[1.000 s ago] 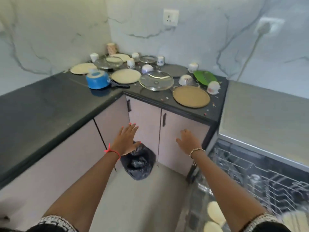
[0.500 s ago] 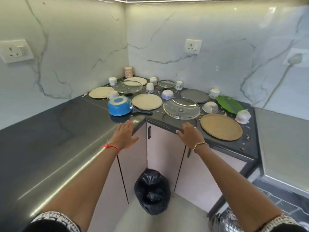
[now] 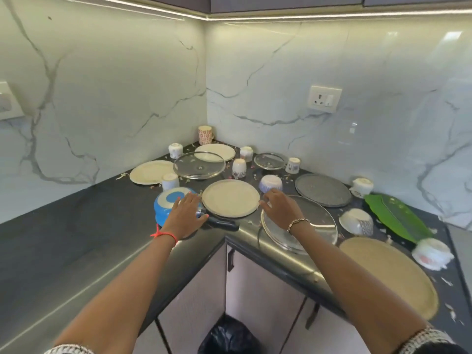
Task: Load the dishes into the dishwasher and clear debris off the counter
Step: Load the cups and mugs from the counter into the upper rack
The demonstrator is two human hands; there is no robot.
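Dishes crowd the corner of the dark counter [image 3: 76, 241]. My left hand [image 3: 186, 213] hovers open, fingers spread, over the upturned blue saucepan [image 3: 166, 203] and its black handle [image 3: 222, 223]. My right hand [image 3: 278, 209] reaches out open above a large glass lid [image 3: 321, 226], fingertips near the right rim of a cream plate [image 3: 229, 198]. Neither hand holds anything. An upturned patterned bowl [image 3: 270, 182] sits just beyond my right hand. Small bits of debris [image 3: 447, 282] lie scattered between the dishes.
Farther back are another glass lid [image 3: 199, 166], two cream plates, a grey plate [image 3: 323, 190], a small lid [image 3: 270, 160] and several upturned cups. To the right lie a tan plate [image 3: 390, 274], a green leaf-shaped dish [image 3: 396, 221] and two bowls. A black bin bag [image 3: 229, 338] stands below.
The view has risen from the dishwasher and cabinets to the counter corner. Both hands have moved up and forward from in front of the cabinet doors to above the saucepan and glass lid.
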